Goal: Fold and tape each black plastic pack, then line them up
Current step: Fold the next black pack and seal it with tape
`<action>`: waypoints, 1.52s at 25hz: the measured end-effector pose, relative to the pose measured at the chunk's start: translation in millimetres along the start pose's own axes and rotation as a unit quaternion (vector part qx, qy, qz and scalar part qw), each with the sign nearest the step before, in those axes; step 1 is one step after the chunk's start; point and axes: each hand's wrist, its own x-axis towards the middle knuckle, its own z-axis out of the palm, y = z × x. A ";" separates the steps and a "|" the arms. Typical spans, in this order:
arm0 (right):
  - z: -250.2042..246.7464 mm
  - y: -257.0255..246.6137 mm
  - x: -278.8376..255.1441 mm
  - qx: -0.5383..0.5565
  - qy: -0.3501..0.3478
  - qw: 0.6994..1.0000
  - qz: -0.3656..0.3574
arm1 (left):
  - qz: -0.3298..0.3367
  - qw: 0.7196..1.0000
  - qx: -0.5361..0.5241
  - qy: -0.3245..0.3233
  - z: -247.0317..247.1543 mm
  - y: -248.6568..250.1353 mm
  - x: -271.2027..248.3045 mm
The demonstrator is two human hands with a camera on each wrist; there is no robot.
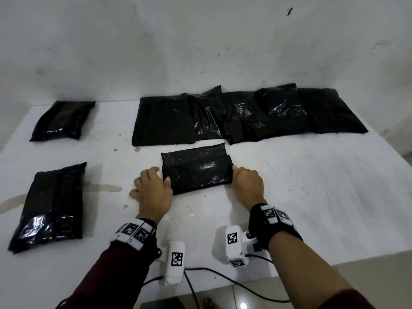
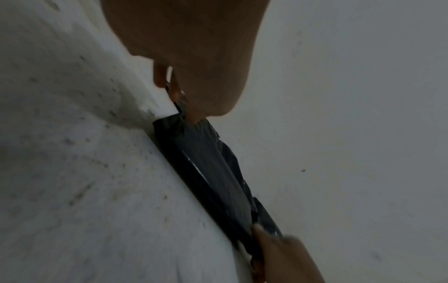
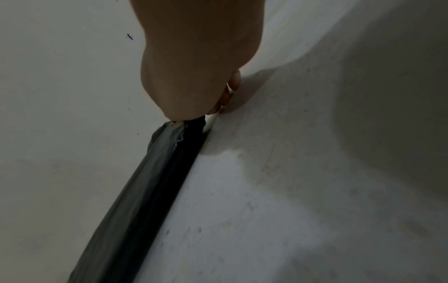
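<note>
A folded black plastic pack (image 1: pixel 196 168) lies on the white table (image 1: pixel 312 186) in front of me. My left hand (image 1: pixel 163 176) pinches its left end, thumb on top. My right hand (image 1: pixel 234 172) grips its right end with curled fingers. In the left wrist view the left hand (image 2: pixel 189 113) nips the pack (image 2: pixel 208 172) at its near end, and the right hand (image 2: pixel 278 249) holds the far end. The right wrist view shows the right hand (image 3: pixel 191 114) closed on the pack's (image 3: pixel 145 191) end, seen edge-on against the table.
Two folded black packs lie at the left, one far (image 1: pixel 63 120) and one near (image 1: pixel 51 206). A heap of several flat black packs (image 1: pixel 245 114) runs along the back by the white wall (image 1: pixel 200 41). The table's front edge (image 1: pixel 312 257) is close to my wrists.
</note>
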 end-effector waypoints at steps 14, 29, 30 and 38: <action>10.4 -49.3 10.1 0.040 0.062 0.972 -0.224 | 0.257 0.945 0.173 -0.105 44.5 11.4 23.3; 11.4 -27.8 15.5 0.257 -0.094 0.962 0.005 | 0.121 0.981 0.038 -0.146 40.3 -6.1 24.8; 6.1 -27.3 17.0 0.260 -0.112 0.959 0.015 | 0.098 0.981 0.068 -0.151 37.6 -2.4 25.2; 16.3 -31.4 13.3 0.120 -0.026 0.989 -0.082 | 0.196 0.968 0.125 -0.089 49.0 12.9 28.6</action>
